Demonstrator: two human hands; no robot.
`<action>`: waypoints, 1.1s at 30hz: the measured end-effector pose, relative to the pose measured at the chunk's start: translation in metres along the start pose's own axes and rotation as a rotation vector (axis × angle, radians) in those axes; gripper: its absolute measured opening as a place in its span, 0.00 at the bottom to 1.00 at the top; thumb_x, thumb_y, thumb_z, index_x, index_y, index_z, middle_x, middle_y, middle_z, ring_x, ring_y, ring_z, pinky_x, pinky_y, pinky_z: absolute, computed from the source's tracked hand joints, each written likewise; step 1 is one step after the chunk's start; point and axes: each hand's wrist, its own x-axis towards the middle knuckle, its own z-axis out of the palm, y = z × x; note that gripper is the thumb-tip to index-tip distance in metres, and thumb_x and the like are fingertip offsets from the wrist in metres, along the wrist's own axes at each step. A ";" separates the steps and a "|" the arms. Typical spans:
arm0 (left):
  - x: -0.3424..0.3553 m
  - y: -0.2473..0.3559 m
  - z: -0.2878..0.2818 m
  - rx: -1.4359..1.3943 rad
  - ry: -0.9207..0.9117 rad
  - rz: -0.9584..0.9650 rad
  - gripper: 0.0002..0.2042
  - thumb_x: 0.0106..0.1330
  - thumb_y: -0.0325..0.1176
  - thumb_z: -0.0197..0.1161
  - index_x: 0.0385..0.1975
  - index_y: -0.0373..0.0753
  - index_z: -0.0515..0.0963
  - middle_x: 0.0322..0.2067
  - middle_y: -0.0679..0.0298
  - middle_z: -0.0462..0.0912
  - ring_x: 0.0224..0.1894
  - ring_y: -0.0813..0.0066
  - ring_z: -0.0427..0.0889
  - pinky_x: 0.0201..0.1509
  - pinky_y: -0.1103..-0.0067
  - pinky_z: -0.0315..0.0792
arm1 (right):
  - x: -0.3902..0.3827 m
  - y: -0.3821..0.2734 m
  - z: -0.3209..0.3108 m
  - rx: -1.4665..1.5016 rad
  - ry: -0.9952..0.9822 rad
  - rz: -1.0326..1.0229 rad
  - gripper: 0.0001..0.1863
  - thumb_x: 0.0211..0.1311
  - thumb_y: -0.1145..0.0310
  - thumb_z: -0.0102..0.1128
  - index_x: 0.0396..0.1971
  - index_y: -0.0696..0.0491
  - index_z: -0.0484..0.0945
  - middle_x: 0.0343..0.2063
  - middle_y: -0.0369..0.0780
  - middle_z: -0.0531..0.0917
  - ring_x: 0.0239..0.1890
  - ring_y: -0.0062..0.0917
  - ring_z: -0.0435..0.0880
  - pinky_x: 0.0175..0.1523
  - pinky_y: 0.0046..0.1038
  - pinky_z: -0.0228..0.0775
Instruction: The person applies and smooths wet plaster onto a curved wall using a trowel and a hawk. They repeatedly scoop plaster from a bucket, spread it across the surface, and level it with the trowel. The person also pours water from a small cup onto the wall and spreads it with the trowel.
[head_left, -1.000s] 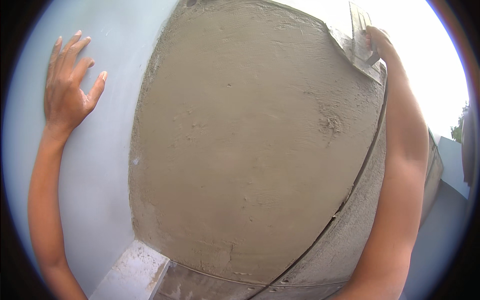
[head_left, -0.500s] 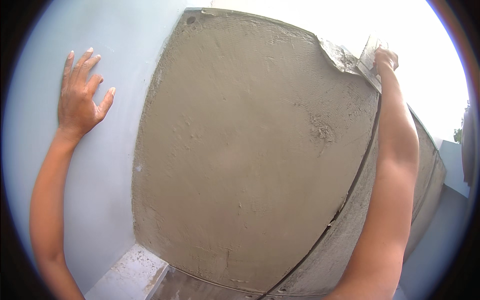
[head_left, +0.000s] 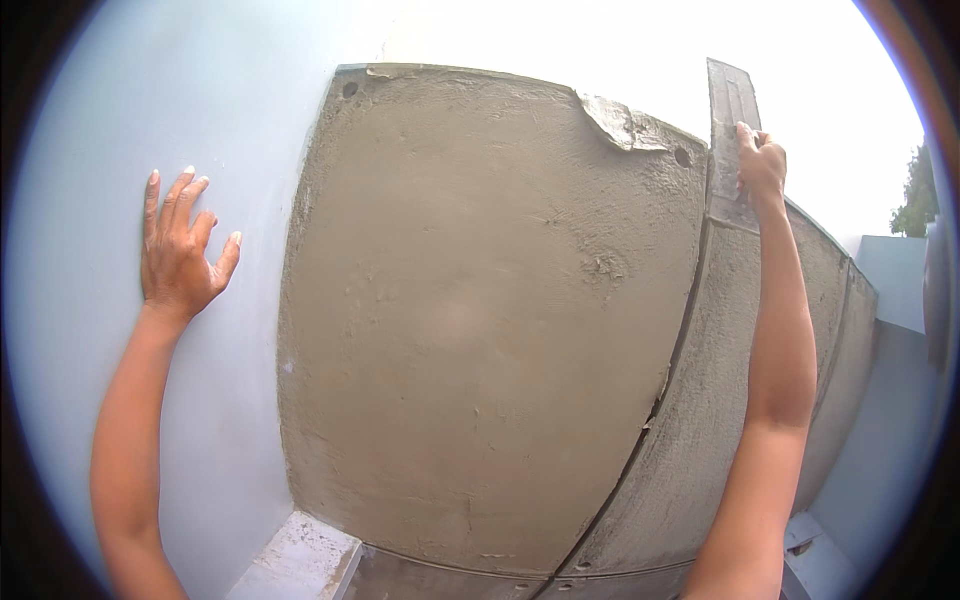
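1. The left hand [head_left: 180,250] lay flat on the pale wall [head_left: 250,150], fingers spread, holding nothing.
2. Wet plaster [head_left: 480,330] covered the panel; smoothing seemed under way, its torn top edge wanting a pass.
3. The right hand [head_left: 762,165], arm raised, gripped the trowel [head_left: 730,110] at the panel's upper right corner.

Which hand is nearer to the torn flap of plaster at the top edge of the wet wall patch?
Right. The right hand grips the trowel just right of the torn flap. The left hand lies flat on the painted wall, far left and lower.
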 end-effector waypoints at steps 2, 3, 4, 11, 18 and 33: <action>0.000 0.000 -0.001 0.003 -0.013 -0.020 0.12 0.59 0.39 0.68 0.24 0.37 0.80 0.55 0.54 0.78 0.69 0.61 0.67 0.83 0.58 0.44 | -0.041 0.000 0.025 -0.239 0.216 -0.414 0.31 0.71 0.53 0.57 0.53 0.71 0.75 0.32 0.53 0.87 0.35 0.43 0.89 0.43 0.41 0.81; 0.000 0.000 -0.001 -0.011 0.004 -0.003 0.12 0.59 0.39 0.68 0.24 0.37 0.81 0.55 0.54 0.78 0.69 0.61 0.67 0.83 0.58 0.44 | -0.058 0.000 0.028 -0.241 0.149 -0.461 0.31 0.71 0.52 0.57 0.53 0.71 0.75 0.34 0.56 0.87 0.39 0.47 0.89 0.46 0.42 0.81; 0.000 0.000 -0.001 0.000 -0.005 -0.027 0.12 0.59 0.39 0.68 0.24 0.37 0.81 0.55 0.54 0.78 0.69 0.61 0.67 0.83 0.58 0.44 | -0.076 0.001 0.033 -0.257 0.074 -0.437 0.31 0.71 0.52 0.57 0.53 0.70 0.75 0.35 0.58 0.87 0.42 0.50 0.88 0.49 0.44 0.80; -0.001 -0.001 0.000 -0.004 -0.010 -0.025 0.12 0.59 0.39 0.69 0.22 0.37 0.81 0.54 0.54 0.79 0.69 0.63 0.68 0.83 0.59 0.44 | -0.113 -0.026 0.059 -0.214 -0.090 -0.372 0.26 0.72 0.50 0.56 0.39 0.65 0.78 0.26 0.57 0.85 0.34 0.54 0.88 0.39 0.46 0.80; 0.000 0.000 0.000 0.004 -0.013 -0.008 0.11 0.60 0.40 0.69 0.24 0.38 0.82 0.54 0.56 0.79 0.69 0.64 0.68 0.83 0.60 0.44 | -0.102 -0.048 0.086 -0.406 -0.069 -0.337 0.24 0.74 0.50 0.51 0.40 0.61 0.75 0.28 0.57 0.86 0.37 0.54 0.88 0.41 0.50 0.81; -0.001 0.001 0.000 -0.027 -0.018 -0.059 0.12 0.60 0.39 0.69 0.22 0.39 0.81 0.55 0.56 0.79 0.69 0.65 0.67 0.84 0.61 0.42 | -0.045 0.039 0.006 -0.077 -0.180 0.197 0.25 0.72 0.50 0.53 0.38 0.62 0.79 0.38 0.58 0.85 0.46 0.52 0.85 0.53 0.49 0.75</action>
